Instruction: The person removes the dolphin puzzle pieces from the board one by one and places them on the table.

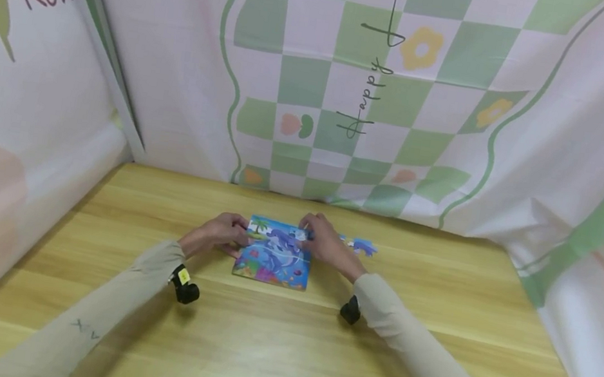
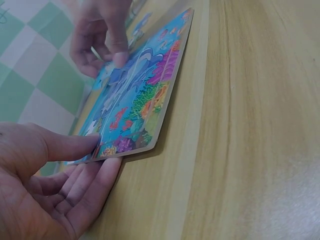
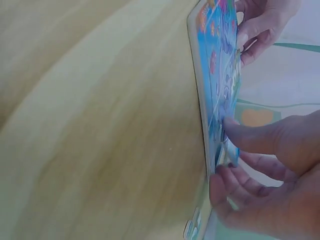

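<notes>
A jigsaw puzzle board (image 1: 273,265) with a blue sea picture of dolphins, coral and a palm tree lies on the wooden table. My left hand (image 1: 218,232) grips its left edge; in the left wrist view the thumb is on top and the fingers are along the edge and underside. At the upper right corner of the board, my right hand (image 1: 327,243) pinches a small blue puzzle piece (image 3: 231,152), which stands tilted in the right wrist view. The fingers partly hide this piece and that corner.
Loose puzzle pieces (image 1: 363,246) lie on the table (image 1: 267,346) just right of the right hand. A checked green and white curtain (image 1: 351,92) hangs behind the table's far edge. White patterned cloth (image 1: 15,106) hangs at the left side.
</notes>
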Motion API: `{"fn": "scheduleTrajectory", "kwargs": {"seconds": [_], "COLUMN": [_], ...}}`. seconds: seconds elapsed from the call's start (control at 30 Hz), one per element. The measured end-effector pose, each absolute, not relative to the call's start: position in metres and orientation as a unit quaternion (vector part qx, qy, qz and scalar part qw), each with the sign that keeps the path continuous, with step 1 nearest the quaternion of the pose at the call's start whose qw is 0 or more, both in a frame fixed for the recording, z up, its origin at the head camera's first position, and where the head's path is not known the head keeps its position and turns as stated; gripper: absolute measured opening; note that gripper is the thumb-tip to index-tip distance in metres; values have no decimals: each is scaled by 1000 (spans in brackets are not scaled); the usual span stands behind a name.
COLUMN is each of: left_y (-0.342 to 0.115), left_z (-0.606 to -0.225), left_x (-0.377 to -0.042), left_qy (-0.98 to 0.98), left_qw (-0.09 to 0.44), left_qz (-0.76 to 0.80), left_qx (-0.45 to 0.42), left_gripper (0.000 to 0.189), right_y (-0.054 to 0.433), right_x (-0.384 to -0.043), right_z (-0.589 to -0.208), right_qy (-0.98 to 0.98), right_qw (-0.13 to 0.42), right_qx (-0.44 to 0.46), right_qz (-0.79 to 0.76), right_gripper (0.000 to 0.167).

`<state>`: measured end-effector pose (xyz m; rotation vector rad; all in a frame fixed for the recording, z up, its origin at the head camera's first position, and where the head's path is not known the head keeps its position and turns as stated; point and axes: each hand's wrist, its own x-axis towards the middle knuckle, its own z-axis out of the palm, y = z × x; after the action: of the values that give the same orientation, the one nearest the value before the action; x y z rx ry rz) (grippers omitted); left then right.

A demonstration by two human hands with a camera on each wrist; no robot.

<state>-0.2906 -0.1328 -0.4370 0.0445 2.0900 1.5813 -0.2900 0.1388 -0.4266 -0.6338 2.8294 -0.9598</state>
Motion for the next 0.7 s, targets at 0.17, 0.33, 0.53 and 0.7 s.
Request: {"fn": "scheduleTrajectory", "kwargs": {"seconds": [0.17, 0.33, 0.53, 0.7], "left_y": [-133, -133, -134, -134], "left_z": [-438, -439, -437, -436], "left_x": [-290, -291, -290, -290], "left_qy": [772, 772, 772, 773], "left_qw": [257, 257, 257, 257], "left_qz": [581, 581, 581, 580], "left_qx": [19, 20, 21, 18], "left_gripper": [50, 50, 50, 50], "right_y": [139, 139, 141, 145], "right_x": [-293, -292, -291, -289], "right_z": [-430, -429, -426, -425], "right_qy": [903, 877, 862, 837], "right_qw": [24, 46, 69, 107], "right_qx": [-190, -162, -143, -115], "right_qz": [-384, -451, -482, -524], "right_gripper": [23, 19, 18, 22]}}
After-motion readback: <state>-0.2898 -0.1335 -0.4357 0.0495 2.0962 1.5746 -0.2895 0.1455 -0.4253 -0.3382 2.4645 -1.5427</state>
